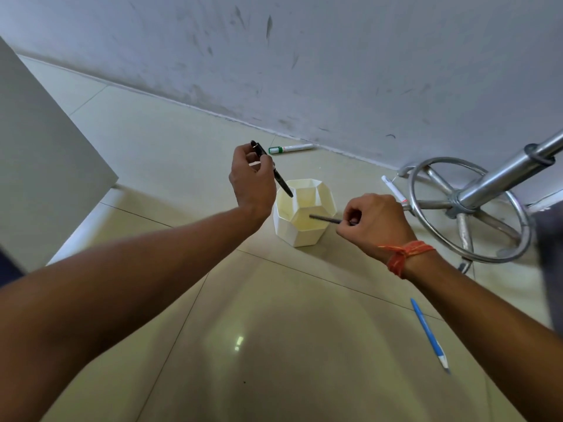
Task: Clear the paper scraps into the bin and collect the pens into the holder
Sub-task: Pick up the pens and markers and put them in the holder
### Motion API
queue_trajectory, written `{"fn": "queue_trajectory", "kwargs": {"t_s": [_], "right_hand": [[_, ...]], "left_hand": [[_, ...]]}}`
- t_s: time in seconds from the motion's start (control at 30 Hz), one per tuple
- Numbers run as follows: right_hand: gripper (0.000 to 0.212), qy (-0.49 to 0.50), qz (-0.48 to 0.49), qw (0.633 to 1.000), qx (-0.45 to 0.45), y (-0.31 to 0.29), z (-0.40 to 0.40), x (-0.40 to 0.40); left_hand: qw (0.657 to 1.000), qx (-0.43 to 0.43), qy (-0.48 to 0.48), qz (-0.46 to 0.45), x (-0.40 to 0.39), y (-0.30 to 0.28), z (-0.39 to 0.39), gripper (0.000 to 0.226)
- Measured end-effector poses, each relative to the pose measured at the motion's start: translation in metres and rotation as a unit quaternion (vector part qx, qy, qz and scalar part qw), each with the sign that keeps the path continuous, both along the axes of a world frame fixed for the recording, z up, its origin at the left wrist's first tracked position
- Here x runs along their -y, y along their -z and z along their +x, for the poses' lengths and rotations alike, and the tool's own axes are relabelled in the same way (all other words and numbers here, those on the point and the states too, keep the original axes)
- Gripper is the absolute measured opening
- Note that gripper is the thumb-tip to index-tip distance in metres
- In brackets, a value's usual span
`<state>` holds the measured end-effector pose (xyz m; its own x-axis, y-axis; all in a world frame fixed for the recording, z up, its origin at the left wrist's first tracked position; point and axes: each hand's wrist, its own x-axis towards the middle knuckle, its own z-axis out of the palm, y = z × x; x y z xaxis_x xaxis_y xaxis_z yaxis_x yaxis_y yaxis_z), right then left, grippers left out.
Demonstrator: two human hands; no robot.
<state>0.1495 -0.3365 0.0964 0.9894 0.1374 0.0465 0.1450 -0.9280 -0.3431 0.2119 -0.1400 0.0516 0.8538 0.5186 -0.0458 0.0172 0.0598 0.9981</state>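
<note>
Fingers of the left hand (253, 181) pinched a black pen (272, 169) above the white holder (304, 214); the right hand (373, 223) gripped a grey pen (324, 219) over its rim, a blue pen (429, 335) lying nearby.

There are 2 hands in sight, the left hand (253, 178) and the right hand (373, 225), and each grips 1 pen: a black pen (272, 169) in the left, a thin dark pen (324, 219) in the right. That makes 2 pens held. On the floor tiles lie 3 more: 1 green-capped marker (291, 148) by the wall, 1 white marker (393, 190) at the stool's foot ring, and 1 blue pen (429, 335) off to the right. So 5 writing tools in all. There is 1 cream holder (304, 236), 1 metal stool base (466, 208), and 1 orange thread band (405, 257) on the right wrist.
</note>
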Motion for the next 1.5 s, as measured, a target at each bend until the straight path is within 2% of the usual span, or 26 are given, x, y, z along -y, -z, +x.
{"fn": "queue_trajectory", "kwargs": {"t_s": [0.1, 0.3, 0.43, 0.53, 0.63, 0.73, 0.83, 0.9, 1.0, 1.07, 1.17, 1.27, 1.37, 1.43, 1.5], "right_hand": [[0.009, -0.019, -0.020, 0.998, -0.050, 0.009, 0.011, -0.007], [0.012, -0.014, 0.037, 0.994, -0.102, 0.045, 0.030, -0.026], [0.009, 0.047, 0.144, 0.988, -0.041, 0.053, 0.028, -0.016], [0.014, 0.124, 0.211, 0.969, 0.016, 0.056, 0.029, 0.006], [0.010, 0.206, 0.250, 0.946, 0.026, 0.067, 0.048, 0.036], [0.005, 0.238, 0.227, 0.944, 0.020, 0.078, 0.084, 0.061], [0.020, 0.225, 0.112, 0.967, -0.032, 0.087, 0.126, 0.073], [0.031, 0.216, 0.021, 0.972, -0.086, 0.095, 0.156, 0.074], [0.035, 0.229, -0.076, 0.961, -0.137, 0.109, 0.186, 0.075], [0.040, 0.249, -0.121, 0.947, -0.162, 0.125, 0.200, 0.082], [0.042, 0.279, -0.145, 0.931, -0.187, 0.142, 0.208, 0.096], [0.035, 0.261, -0.173, 0.936, -0.159, 0.150, 0.207, 0.104], [0.025, 0.181, -0.153, 0.967, -0.093, 0.157, 0.202, 0.102], [0.018, 0.114, -0.086, 0.989, -0.041, 0.162, 0.201, 0.096], [0.022, 0.062, 0.002, 0.998, 0.006, 0.159, 0.198, 0.081]], "left_hand": [[1.000, 0.005, 0.006, -0.001, 0.006, -0.002, 0.004, 0.021], [0.989, -0.008, 0.132, 0.062, 0.026, 0.008, 0.006, 0.023], [0.980, -0.044, 0.170, 0.093, 0.031, 0.023, 0.005, 0.030], [0.972, -0.041, 0.204, 0.108, 0.028, 0.031, 0.007, 0.045], [0.974, -0.030, 0.191, 0.114, 0.022, 0.027, 0.023, 0.047], [0.986, -0.032, 0.144, 0.083, 0.008, 0.022, 0.058, 0.038], [0.979, -0.075, 0.153, 0.116, -0.011, 0.023, 0.096, 0.038], [0.961, -0.122, 0.178, 0.175, -0.019, 0.029, 0.117, 0.037], [0.930, -0.175, 0.219, 0.239, -0.016, 0.047, 0.139, 0.040], [0.889, -0.196, 0.257, 0.324, -0.010, 0.067, 0.152, 0.051], [0.817, -0.223, 0.304, 0.437, -0.004, 0.096, 0.167, 0.070], [0.787, -0.212, 0.317, 0.484, -0.004, 0.115, 0.181, 0.079], [0.748, -0.215, 0.335, 0.530, -0.008, 0.126, 0.198, 0.079], [0.727, -0.219, 0.346, 0.551, -0.011, 0.133, 0.205, 0.076], [0.711, -0.198, 0.353, 0.575, -0.012, 0.138, 0.205, 0.070]]}}
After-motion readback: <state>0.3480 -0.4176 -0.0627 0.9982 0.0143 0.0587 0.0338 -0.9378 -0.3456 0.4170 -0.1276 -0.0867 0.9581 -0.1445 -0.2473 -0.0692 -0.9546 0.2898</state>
